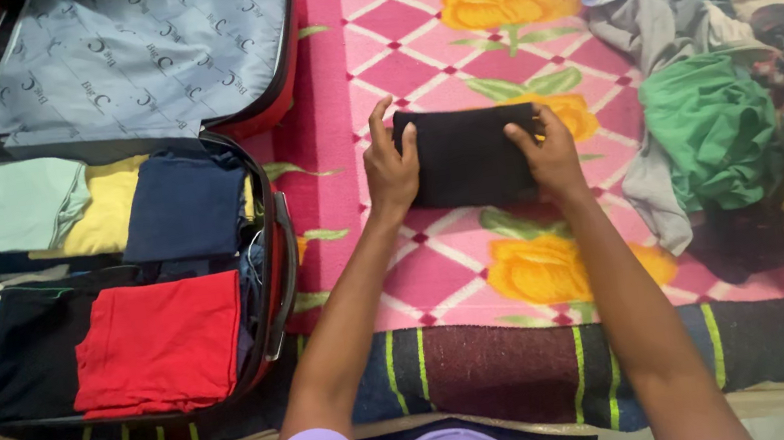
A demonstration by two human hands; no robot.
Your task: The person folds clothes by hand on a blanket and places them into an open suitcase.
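Lilac sleeves sat nearest us, then a dark striped woven blanket (533, 368) along the bed edge. Beyond it our left hand (391, 168) and right hand (549, 157) were apart, each pressing one end of a folded black cloth garment (466, 155) that lay flat on the pink flowered bedsheet (419, 45). Left stood an open red suitcase (279, 265) packed with folded clothes; right, farther off, a heap of loose clothes (712, 122).
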